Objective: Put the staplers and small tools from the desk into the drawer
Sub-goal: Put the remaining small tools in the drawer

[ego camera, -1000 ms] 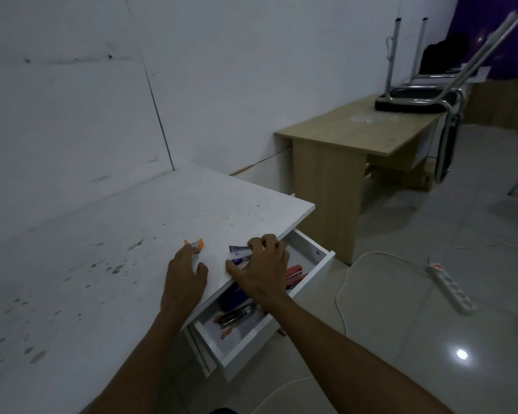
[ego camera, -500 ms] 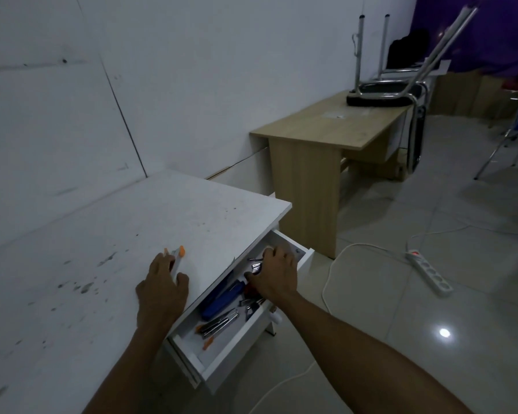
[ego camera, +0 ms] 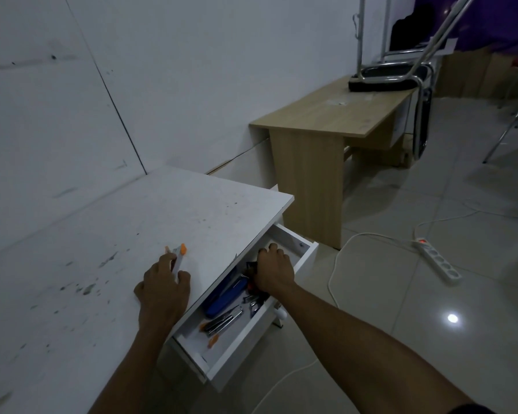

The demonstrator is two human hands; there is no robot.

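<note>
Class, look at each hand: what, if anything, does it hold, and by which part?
The left hand grips the white-and-orange tool on the desk by its near end. The right hand reaches into the drawer; whether it holds anything cannot be told.

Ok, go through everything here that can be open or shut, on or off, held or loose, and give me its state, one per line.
White desk drawer: pulled open, tools inside.
White and orange utility knife: on the white desk top, under the left hand's fingers.
Left hand: resting on the knife, grip unclear.
Right hand: down in the drawer; what it holds is hidden.
Blue stapler: lying in the drawer.
White power strip: on the floor, red switch lit.
</note>
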